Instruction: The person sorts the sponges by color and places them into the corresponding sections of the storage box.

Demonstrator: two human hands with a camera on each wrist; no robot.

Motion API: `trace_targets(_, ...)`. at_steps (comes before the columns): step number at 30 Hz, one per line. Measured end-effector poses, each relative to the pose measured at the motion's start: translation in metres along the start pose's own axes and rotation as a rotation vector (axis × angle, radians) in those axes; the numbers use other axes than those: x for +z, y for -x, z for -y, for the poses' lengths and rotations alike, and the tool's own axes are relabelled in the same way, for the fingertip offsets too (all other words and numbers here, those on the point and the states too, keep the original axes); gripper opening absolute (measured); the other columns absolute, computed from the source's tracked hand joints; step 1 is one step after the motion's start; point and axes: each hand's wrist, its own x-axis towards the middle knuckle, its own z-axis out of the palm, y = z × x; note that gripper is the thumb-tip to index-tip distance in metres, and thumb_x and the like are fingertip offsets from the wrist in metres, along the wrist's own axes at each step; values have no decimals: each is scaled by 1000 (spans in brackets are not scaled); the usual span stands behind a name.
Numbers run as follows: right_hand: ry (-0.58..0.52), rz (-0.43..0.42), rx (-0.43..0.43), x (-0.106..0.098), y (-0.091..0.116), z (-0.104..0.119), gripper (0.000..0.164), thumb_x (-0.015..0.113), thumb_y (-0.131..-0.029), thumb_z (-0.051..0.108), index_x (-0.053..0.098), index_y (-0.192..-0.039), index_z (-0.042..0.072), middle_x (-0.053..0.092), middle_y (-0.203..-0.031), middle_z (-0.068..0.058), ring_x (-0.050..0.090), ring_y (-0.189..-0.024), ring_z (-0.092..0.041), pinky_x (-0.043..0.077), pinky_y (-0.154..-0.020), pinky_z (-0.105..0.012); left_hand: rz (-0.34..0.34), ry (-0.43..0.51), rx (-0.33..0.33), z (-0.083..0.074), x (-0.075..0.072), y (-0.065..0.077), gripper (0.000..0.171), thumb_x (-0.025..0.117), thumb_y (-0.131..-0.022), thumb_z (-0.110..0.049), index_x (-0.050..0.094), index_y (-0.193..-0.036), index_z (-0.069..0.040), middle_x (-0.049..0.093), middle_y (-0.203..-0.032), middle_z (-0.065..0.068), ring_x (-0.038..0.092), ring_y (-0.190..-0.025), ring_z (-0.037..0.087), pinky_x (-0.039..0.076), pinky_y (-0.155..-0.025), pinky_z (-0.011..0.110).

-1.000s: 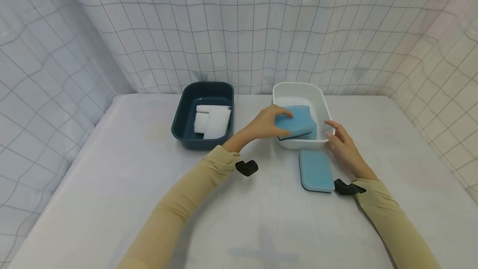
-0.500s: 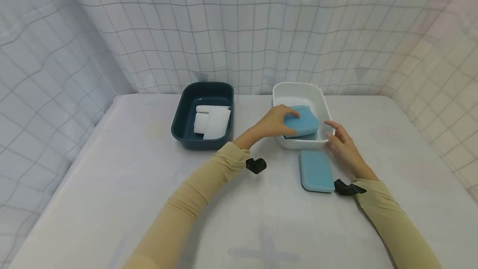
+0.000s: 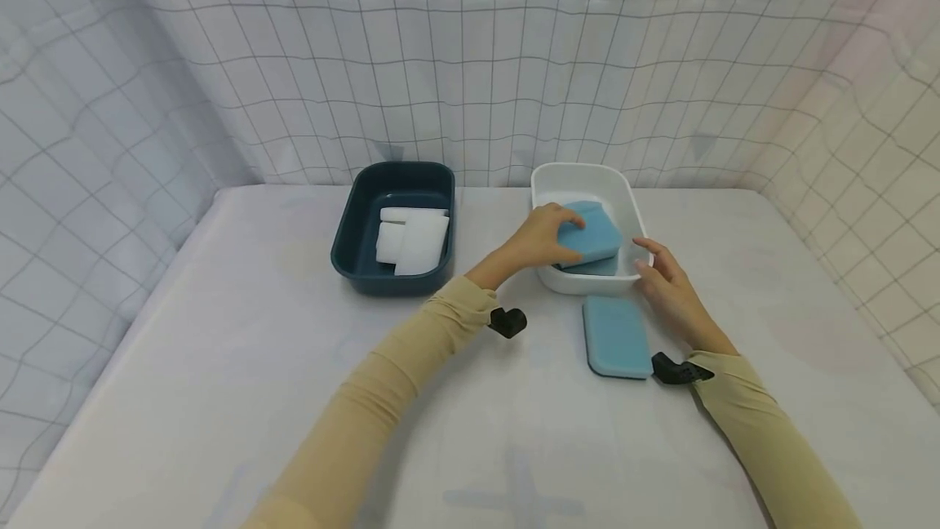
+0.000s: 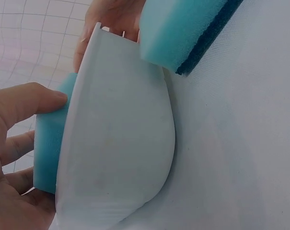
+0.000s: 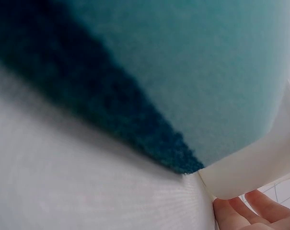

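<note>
In the head view, my left hand (image 3: 539,239) grips a light blue scouring sponge (image 3: 593,233) between thumb and fingers, inside the white plastic bin (image 3: 593,282). Beneath it, another blue sponge (image 3: 595,266) shows in part. My right hand (image 3: 676,296) holds the bin's right rim near its front corner. On the table in front of the bin lies a further scouring sponge (image 3: 618,337), dark layer down. The left wrist view shows thumb and fingers around the held sponge (image 4: 49,148), behind the bin wall. In the right wrist view, the loose sponge (image 5: 197,81) hides most of the bin.
Left of the white bin stands a dark teal bin (image 3: 392,287) with several white foam-like pieces (image 3: 422,243) in it. Both bins are near the back edge of the white table (image 3: 220,349). Grid-patterned curtains (image 3: 485,64) enclose the back and sides.
My left hand has moved the gripped sponge to the right within the white bin, then slightly back from the front wall. My right hand has stayed at the rim.
</note>
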Motion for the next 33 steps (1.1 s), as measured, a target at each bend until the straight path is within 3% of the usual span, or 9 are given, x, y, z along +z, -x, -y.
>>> trace_targets(10,-11,-4,10,3,1,-1,54,39,-100,40,21,-148,26,11,-157,-18,25,-138,-37,38,-88,-3,-56,-66,-11,0,9,-1,48,70,-81,-20,58,-126,-9,46,-134,17,40,-126,30,44,-102,38)
trace_targets(21,-27,-7,-12,6,0,-4,51,39,-100,38,23,-147,25,15,-155,-22,28,-134,-36,38,-86,-2,-94,-83,-108,0,13,-4,51,68,-81,-17,54,-129,-13,41,-136,13,33,-128,29,45,-101,36)
trace_targets(33,-10,-19,-5,1,0,2,53,39,-100,40,22,-148,26,17,-154,-22,30,-133,-35,38,-85,-2,-63,-83,-61,-1,9,-7,57,70,-83,-27,50,-135,-13,33,-143,18,28,-134,34,41,-106,41)
